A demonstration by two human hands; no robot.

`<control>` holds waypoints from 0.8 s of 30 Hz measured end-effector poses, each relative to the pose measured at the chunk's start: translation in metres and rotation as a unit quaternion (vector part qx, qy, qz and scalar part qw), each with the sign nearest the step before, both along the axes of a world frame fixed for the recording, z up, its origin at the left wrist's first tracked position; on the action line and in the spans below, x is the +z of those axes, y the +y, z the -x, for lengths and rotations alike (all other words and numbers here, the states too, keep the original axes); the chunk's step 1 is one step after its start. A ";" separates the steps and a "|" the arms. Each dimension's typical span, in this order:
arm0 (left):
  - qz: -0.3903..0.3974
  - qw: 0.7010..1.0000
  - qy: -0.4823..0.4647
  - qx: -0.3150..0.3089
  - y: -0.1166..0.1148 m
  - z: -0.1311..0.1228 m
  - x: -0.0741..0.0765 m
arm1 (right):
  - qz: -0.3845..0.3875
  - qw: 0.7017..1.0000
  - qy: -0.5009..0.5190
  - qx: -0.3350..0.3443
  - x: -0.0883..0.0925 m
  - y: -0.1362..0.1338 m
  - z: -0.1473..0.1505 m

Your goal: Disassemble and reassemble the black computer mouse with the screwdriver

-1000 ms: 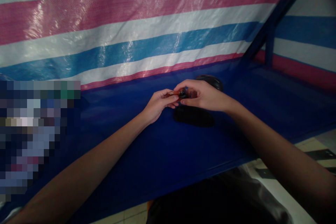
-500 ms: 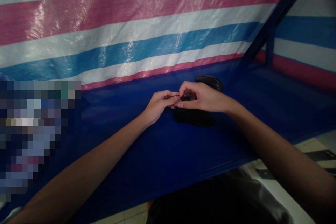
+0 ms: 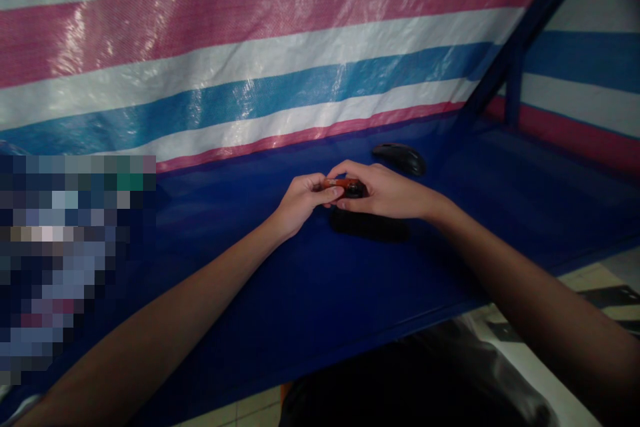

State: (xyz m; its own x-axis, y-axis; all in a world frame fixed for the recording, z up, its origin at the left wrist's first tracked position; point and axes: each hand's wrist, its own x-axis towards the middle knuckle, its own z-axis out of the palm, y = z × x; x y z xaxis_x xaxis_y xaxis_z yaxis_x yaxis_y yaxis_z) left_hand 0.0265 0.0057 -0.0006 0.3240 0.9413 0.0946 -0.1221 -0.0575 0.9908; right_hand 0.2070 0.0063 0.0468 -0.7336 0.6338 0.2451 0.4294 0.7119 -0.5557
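Note:
Between both hands is a small orange-red cylinder [image 3: 336,183] with a black piece [image 3: 355,189] at its right end. My left hand [image 3: 306,203] pinches the cylinder's left part between thumb and fingers. The fingers of my right hand [image 3: 383,192] are curled round the black piece. Just below the hands lies a black elongated object [image 3: 370,225] on the blue surface. Beyond my right hand rests a shiny black object [image 3: 401,158], shaped like a computer mouse.
The blue surface [image 3: 280,307] ends at a front edge above the person's dark-clad lap [image 3: 400,380]. A striped plastic sheet [image 3: 240,20] rises behind, with a dark blue post [image 3: 530,27] at right. The left side is pixelated.
My right hand has shifted slightly left and down, and its fingers have closed in over the small item. The orange-red cylinder now shows more clearly, and more of the mouse-like object is uncovered.

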 end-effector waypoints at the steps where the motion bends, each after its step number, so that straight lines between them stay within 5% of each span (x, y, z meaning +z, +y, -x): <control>1: 0.000 1.000 -0.001 0.000 0.000 0.000 0.000 | -0.005 1.000 0.000 -0.003 0.000 0.000 0.000; 24: 0.018 1.000 -0.015 -0.011 0.001 0.000 0.002 | -0.094 0.992 0.063 -0.053 -0.005 0.005 0.000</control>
